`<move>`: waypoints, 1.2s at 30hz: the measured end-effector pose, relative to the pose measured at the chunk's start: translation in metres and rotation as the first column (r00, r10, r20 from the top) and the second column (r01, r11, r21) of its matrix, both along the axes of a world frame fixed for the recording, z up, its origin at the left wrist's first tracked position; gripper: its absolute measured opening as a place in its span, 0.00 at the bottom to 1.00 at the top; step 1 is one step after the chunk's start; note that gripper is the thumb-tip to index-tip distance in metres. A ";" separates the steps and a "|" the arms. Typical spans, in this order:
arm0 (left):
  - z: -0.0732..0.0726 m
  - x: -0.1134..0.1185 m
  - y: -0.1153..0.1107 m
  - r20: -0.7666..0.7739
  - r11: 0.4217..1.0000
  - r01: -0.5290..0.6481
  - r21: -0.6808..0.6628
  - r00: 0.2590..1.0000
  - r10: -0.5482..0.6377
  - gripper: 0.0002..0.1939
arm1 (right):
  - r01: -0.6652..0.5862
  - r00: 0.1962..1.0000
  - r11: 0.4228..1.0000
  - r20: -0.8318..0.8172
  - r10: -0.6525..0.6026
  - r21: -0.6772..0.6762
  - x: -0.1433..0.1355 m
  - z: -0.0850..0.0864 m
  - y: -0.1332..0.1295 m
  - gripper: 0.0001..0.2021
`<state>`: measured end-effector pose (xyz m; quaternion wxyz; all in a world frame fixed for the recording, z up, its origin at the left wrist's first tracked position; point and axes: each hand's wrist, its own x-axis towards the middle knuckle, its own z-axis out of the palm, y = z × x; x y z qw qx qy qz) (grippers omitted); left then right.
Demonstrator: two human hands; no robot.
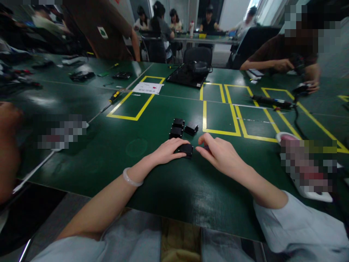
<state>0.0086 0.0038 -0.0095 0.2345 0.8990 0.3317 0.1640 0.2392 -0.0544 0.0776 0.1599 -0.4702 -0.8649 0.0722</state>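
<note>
Several small black blocks lie together on the green table (152,171). My left hand (173,150) rests at the nearest black block (186,150), its thumb and fingers closed round the block's left side. Just right of that block is my right hand (215,150), with thumb and forefinger curled towards each other; whether something small is between them is too unclear to tell. Beyond my left hand stand two black blocks (177,128) in a row, and a tilted black piece (191,130) lies to their right.
Yellow tape outlines (222,131) mark the far side. A screwdriver (114,96) and a paper sheet (148,88) lie left of centre, a black flat panel (188,75) beyond. A white tray (321,196) is at the right. Other people sit or stand around.
</note>
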 end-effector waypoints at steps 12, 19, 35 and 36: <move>-0.001 -0.001 0.001 -0.005 1.000 -0.001 -0.002 1.000 0.001 0.23 | 0.003 1.000 1.000 0.003 -0.003 0.017 0.001 -0.003 0.001 0.09; 0.000 -0.001 0.000 0.005 1.000 -0.009 -0.010 1.000 0.009 0.23 | 0.011 1.000 0.999 0.011 -0.011 0.035 0.002 -0.005 0.002 0.11; 0.001 -0.001 0.000 0.007 1.000 -0.006 -0.009 1.000 0.006 0.22 | -0.008 1.000 0.999 0.017 0.008 0.032 0.001 -0.003 0.002 0.08; 0.001 -0.001 0.000 0.007 1.000 -0.007 -0.008 1.000 0.007 0.22 | -0.007 1.000 0.999 0.020 0.006 0.037 0.001 -0.003 0.002 0.08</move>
